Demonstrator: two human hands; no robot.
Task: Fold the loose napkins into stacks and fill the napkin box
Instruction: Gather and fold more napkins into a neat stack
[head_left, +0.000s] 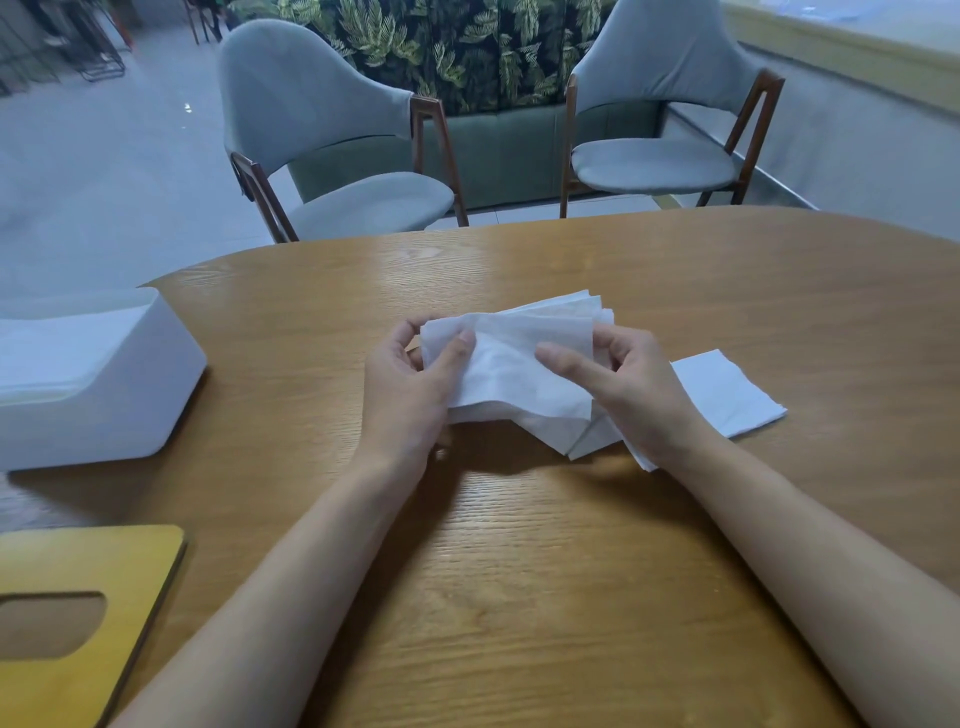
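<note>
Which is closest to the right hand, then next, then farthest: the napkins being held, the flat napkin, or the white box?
1. Held napkins: pinched in the right hand itself.
2. Flat napkin: lying on the table just right of that hand.
3. White box: far across, at the table's left edge.
</note>
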